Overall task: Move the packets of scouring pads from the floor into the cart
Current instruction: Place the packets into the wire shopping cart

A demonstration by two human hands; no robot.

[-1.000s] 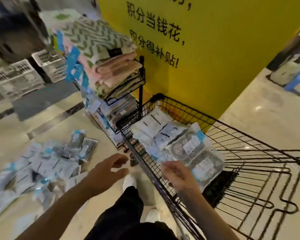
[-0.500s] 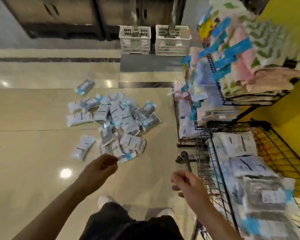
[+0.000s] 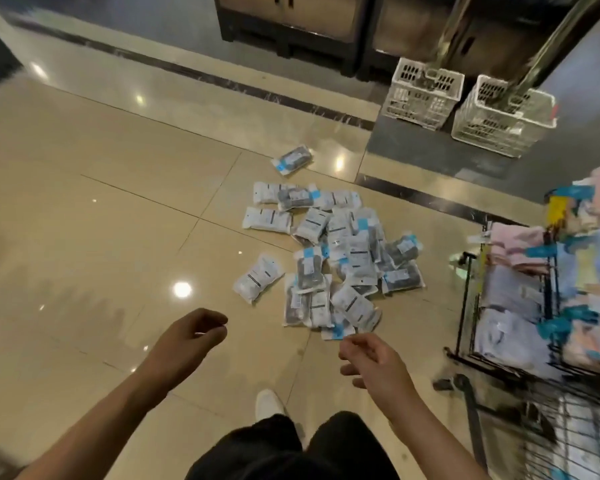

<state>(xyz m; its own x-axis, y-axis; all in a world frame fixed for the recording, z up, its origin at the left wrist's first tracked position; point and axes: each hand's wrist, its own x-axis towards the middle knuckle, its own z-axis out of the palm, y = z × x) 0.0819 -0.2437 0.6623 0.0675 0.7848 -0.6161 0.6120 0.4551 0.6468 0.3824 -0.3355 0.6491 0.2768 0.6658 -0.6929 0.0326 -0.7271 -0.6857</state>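
Note:
A heap of scouring pad packets (image 3: pixel 340 258), clear plastic with white and blue labels, lies on the beige tiled floor ahead of me. One stray packet (image 3: pixel 292 160) lies apart, farther back. My left hand (image 3: pixel 191 336) hovers low to the left of the heap, fingers curled loosely and holding nothing. My right hand (image 3: pixel 369 358) is just short of the heap's near edge, fingers half bent and empty. The black wire cart (image 3: pixel 520 424) shows only at the bottom right corner, blurred.
A wire rack of folded towels (image 3: pixel 548 299) stands at the right, beside the cart. Two white plastic crates (image 3: pixel 465 105) sit on a dark mat at the back right. Dark cabinets line the far wall. My white shoe (image 3: pixel 267 403) is on the floor below.
My view has swung left, away from the cart and onto the packets on the floor. Both hands have come off the cart, empty, and now hang over the floor near the heap.

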